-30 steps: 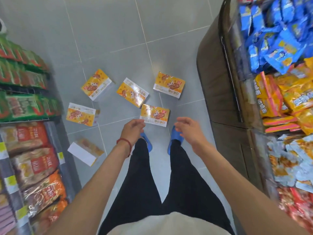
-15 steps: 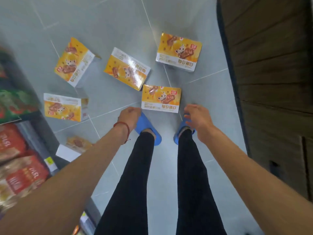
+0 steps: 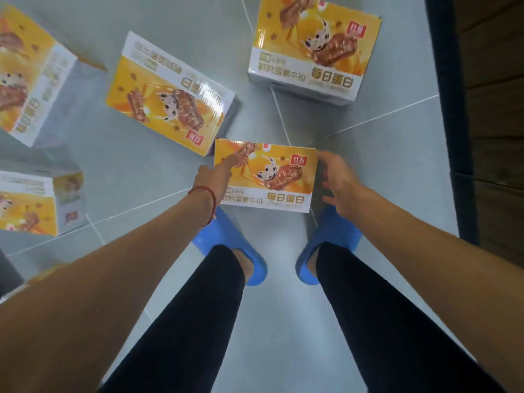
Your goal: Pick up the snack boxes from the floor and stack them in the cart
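- Now the nearest snack box sits face up in the centre of the view, just ahead of the toes. Whether it rests on the tiles or is just clear of them, I cannot tell.
- The left hand is at its left edge, fingers stretched straight and laid over the upper left corner. It's touching the box, not curled round it.
- The right hand is at the right edge, fingers loose and spread, one fingertip by the upper right corner. Whether it's against the side or just off it is hard to call, and neither hand shows a grasp.
- A red string bracelet circles the left wrist.
- Box count is five, all in the same orange-and-white print. There's the near one, a top-right box, an angled middle box just beside the near one's corner, a far-left box and a lower-left box.
- Two blue slippers, left slipper and right slipper, show below black trouser legs.
- The grey tiled floor lies underneath, with a dark wooden cabinet along the right edge.
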